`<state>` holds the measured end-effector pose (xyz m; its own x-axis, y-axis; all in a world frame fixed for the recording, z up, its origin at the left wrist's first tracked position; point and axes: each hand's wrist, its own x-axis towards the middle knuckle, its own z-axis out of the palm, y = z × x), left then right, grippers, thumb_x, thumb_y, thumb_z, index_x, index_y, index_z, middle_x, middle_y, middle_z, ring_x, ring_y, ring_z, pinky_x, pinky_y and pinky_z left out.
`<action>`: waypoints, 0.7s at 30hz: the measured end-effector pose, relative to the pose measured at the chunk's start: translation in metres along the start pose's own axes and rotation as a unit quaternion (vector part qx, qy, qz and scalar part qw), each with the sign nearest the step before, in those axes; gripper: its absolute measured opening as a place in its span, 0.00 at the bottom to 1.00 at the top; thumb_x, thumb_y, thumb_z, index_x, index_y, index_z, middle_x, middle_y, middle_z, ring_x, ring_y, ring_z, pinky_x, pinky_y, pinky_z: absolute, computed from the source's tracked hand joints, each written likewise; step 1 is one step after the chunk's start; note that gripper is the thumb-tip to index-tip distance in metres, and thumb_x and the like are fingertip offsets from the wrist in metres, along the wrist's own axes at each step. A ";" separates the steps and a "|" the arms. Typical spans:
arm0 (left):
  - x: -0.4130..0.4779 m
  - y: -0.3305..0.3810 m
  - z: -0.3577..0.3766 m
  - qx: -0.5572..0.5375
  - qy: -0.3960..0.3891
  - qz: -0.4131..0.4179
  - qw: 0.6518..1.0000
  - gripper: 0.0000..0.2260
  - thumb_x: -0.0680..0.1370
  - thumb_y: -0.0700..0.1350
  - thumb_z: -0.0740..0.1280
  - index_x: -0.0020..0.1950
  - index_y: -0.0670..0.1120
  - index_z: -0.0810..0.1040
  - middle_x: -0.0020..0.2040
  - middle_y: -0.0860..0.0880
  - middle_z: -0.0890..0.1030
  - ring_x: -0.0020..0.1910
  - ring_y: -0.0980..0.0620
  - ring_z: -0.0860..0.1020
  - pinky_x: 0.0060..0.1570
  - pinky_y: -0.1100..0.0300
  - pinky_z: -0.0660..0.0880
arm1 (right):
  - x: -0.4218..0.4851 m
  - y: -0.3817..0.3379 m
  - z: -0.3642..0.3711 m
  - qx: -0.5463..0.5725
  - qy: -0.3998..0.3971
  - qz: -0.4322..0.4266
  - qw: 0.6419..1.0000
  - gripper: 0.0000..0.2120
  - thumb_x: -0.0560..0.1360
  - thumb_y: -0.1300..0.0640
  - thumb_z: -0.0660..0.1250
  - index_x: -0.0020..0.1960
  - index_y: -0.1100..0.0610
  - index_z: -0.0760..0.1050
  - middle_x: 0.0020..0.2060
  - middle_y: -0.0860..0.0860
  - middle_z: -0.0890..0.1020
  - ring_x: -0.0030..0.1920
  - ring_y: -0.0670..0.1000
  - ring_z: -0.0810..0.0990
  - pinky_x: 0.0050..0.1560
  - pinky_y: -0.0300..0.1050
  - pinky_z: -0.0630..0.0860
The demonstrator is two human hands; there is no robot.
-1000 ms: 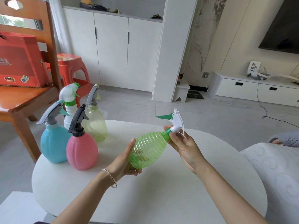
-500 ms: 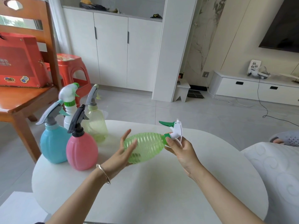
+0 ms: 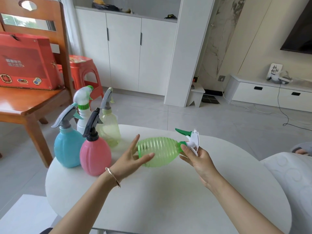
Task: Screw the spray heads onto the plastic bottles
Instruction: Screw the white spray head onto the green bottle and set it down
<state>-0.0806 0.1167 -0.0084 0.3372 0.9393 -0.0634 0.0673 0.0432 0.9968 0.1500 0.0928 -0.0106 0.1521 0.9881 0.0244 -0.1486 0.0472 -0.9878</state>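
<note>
A ribbed green bottle [image 3: 160, 150] lies nearly horizontal above the white table [image 3: 168, 200], its white spray head [image 3: 193, 141] with a green trigger pointing right. My right hand [image 3: 196, 158] pinches the green collar and the spray head at the neck. At the bottle's base, my left hand [image 3: 133, 160] has straight, spread fingers, thumb and fingertips touching the plastic. Left of it stand a pink bottle [image 3: 95, 156], a blue bottle [image 3: 67, 147], a white bottle [image 3: 83, 115] and a pale yellow bottle [image 3: 109, 129], each wearing a spray head.
A wooden chair [image 3: 33, 105] holding a red box [image 3: 25, 63] stands left of the table, with an orange stool [image 3: 81, 70] behind it. A white cushion [image 3: 290, 176] lies at the right edge. White cabinets line the back wall.
The bottle has tipped from slanted to nearly horizontal and dropped a little. My left hand let go of its cupping hold under the base and now touches it with straight fingers.
</note>
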 end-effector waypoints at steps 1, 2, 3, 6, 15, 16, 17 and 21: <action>0.000 -0.001 -0.002 -0.004 -0.003 0.018 1.000 0.35 0.70 0.50 0.74 0.73 0.52 0.62 0.71 0.53 0.67 0.69 0.54 0.69 0.60 0.63 0.73 | 0.000 0.000 0.000 -0.001 -0.003 -0.002 1.000 0.17 0.64 0.48 0.72 0.50 0.56 0.81 0.43 0.44 0.86 0.48 0.45 0.84 0.46 0.34 0.79; -0.001 -0.002 -0.003 -0.006 -0.015 0.019 1.000 0.32 0.67 0.52 0.76 0.68 0.52 0.67 0.68 0.53 0.73 0.65 0.54 0.74 0.55 0.68 0.74 | 0.000 0.000 0.001 -0.004 -0.008 -0.004 1.000 0.16 0.65 0.48 0.72 0.49 0.55 0.81 0.44 0.44 0.86 0.48 0.45 0.84 0.46 0.34 0.78; -0.003 -0.001 -0.002 -0.005 -0.028 0.006 1.000 0.30 0.67 0.58 0.75 0.65 0.53 0.69 0.65 0.53 0.75 0.62 0.56 0.76 0.51 0.71 0.75 | -0.002 0.001 0.003 -0.008 -0.013 -0.006 1.000 0.16 0.65 0.48 0.72 0.49 0.55 0.81 0.43 0.45 0.86 0.48 0.45 0.84 0.46 0.34 0.78; -0.003 0.001 0.000 -0.019 -0.049 -0.085 0.995 0.29 0.72 0.67 0.56 0.71 0.59 0.58 0.64 0.53 0.71 0.59 0.52 0.78 0.55 0.57 0.78 | -0.004 0.007 0.005 -0.020 -0.009 -0.003 1.000 0.14 0.66 0.50 0.73 0.49 0.55 0.80 0.42 0.44 0.86 0.48 0.44 0.84 0.45 0.33 0.78; -0.007 -0.004 0.002 -0.098 -0.111 -0.062 0.987 0.42 0.62 0.63 0.75 0.71 0.58 0.61 0.66 0.51 0.74 0.60 0.51 0.79 0.53 0.61 0.78 | -0.001 -0.002 -0.001 0.000 0.000 -0.007 1.000 0.09 0.70 0.56 0.70 0.49 0.58 0.80 0.41 0.45 0.87 0.45 0.43 0.84 0.44 0.34 0.78; -0.008 -0.003 0.005 -0.129 -0.121 -0.091 0.980 0.36 0.64 0.70 0.67 0.69 0.63 0.61 0.65 0.51 0.73 0.59 0.48 0.80 0.52 0.56 0.79 | -0.001 -0.002 -0.001 0.003 0.000 -0.006 1.000 0.08 0.71 0.56 0.70 0.48 0.58 0.80 0.41 0.46 0.87 0.45 0.44 0.84 0.44 0.33 0.78; -0.009 -0.002 0.006 -0.141 -0.126 -0.109 0.976 0.31 0.66 0.72 0.61 0.67 0.66 0.61 0.66 0.50 0.72 0.59 0.45 0.80 0.49 0.50 0.80 | -0.001 -0.002 -0.001 0.002 -0.001 -0.007 1.000 0.08 0.71 0.57 0.70 0.49 0.58 0.80 0.42 0.46 0.87 0.45 0.44 0.84 0.44 0.33 0.78; -0.003 -0.006 0.008 -0.127 -0.042 -0.049 0.990 0.30 0.69 0.63 0.65 0.70 0.60 0.64 0.67 0.52 0.70 0.64 0.51 0.74 0.50 0.47 0.80 | -0.001 -0.002 0.003 -0.014 -0.001 -0.011 1.000 0.11 0.70 0.55 0.71 0.50 0.57 0.79 0.40 0.45 0.86 0.46 0.44 0.84 0.46 0.37 0.80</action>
<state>-0.0746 0.1112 -0.0148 0.4193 0.8946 -0.1545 -0.1309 0.2279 0.9648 0.1478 0.0924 -0.0081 0.1535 0.9870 0.0469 -0.1176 0.0653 -0.9909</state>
